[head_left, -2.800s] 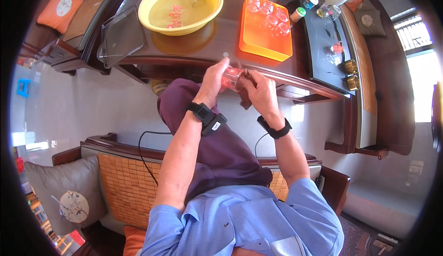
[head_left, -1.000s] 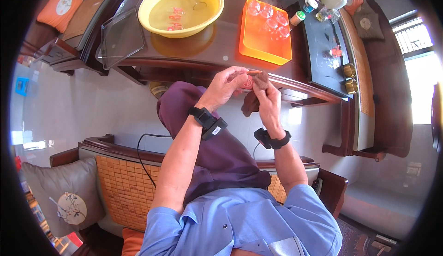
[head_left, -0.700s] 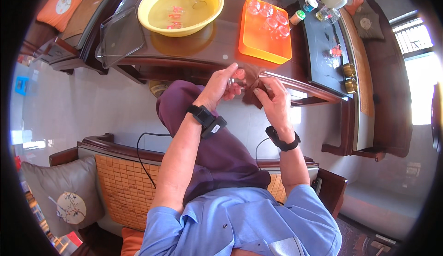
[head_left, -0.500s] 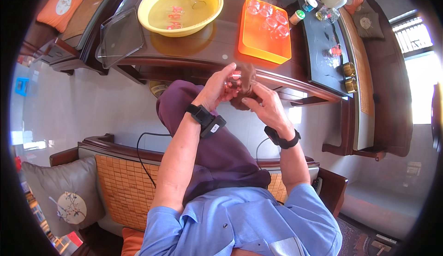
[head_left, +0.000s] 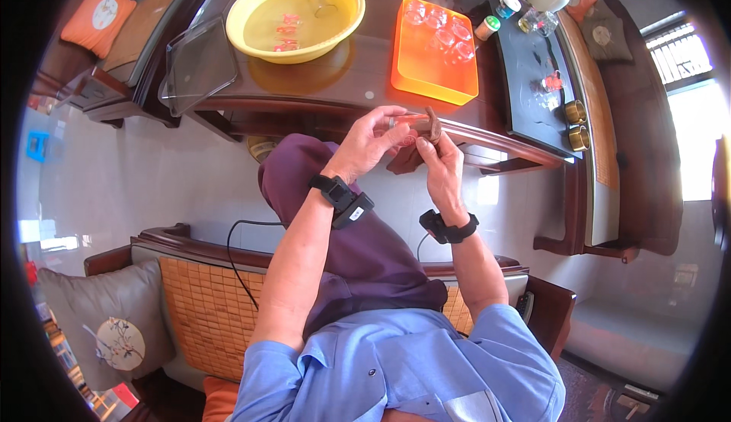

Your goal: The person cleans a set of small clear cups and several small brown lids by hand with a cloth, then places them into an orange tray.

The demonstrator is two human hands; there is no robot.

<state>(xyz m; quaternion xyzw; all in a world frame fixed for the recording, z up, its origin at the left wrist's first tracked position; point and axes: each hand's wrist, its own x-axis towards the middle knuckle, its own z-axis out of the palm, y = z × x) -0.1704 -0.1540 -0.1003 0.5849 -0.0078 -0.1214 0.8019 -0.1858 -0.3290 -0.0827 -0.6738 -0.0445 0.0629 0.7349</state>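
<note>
Seated before a dark wooden counter (head_left: 358, 64), a person grips a small clear glass cup (head_left: 403, 124) in the closed fingers of the left hand (head_left: 371, 139), while the right hand (head_left: 442, 165) pinches a brown cloth (head_left: 431, 127) against the cup, just short of the counter's near edge. An orange tray (head_left: 430, 72) of glasses and a yellow basin (head_left: 295, 15) stand beyond.

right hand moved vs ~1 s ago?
Yes. The right hand was out to the right of the small glass with the brown cloth; now it sits closer to the orange tray, against the glass.
</note>
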